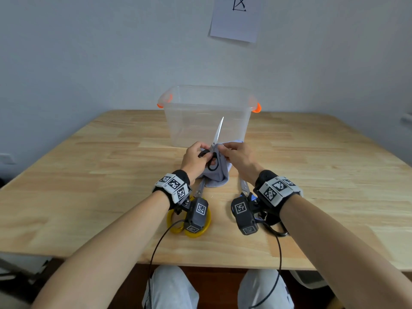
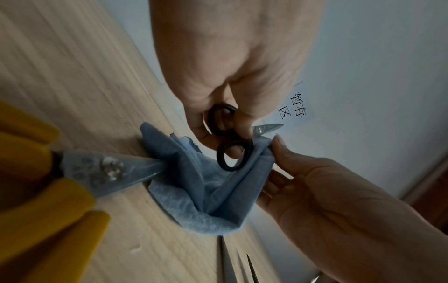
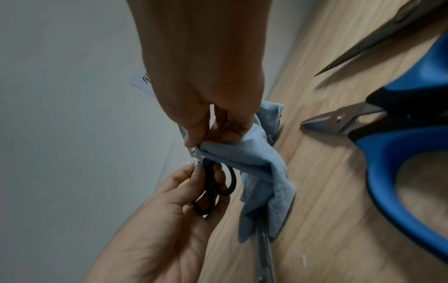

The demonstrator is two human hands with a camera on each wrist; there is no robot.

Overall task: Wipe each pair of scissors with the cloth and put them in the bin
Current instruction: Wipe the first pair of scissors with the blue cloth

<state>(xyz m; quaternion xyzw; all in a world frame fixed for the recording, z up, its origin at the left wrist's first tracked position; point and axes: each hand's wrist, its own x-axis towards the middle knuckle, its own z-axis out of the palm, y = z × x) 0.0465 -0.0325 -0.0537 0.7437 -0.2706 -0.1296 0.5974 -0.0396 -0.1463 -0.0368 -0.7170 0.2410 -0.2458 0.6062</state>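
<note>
Two hands are meeting over the middle of the pale wooden bench (image 1: 312, 157), both busy with the same small pair of black-handled steel scissors (image 1: 214, 150). The left hand (image 1: 193, 160) is gripping the black finger loops, fingers curled round them, while the right hand (image 1: 239, 158) is pinching a soft light-blue cloth (image 2: 218, 193) against the scissors at the pivot; the rest of the cloth is draping down onto the bench. The scissors are standing with their long axis running away from the person, loops nearest the body and the closed blades pointing up and forward at the clear plastic bin with orange latches (image 1: 207, 101), which is sitting straight ahead, just beyond the hands. Judging from this, the wipe is going to run along that axis toward the tip, with the left hand carrying the pair forward into the bin. Three more pairs are lying near the wrists: yellow-handled scissors (image 1: 196, 228), blue-handled scissors (image 3: 392, 153) and dark-handled scissors (image 1: 275, 228)
</note>
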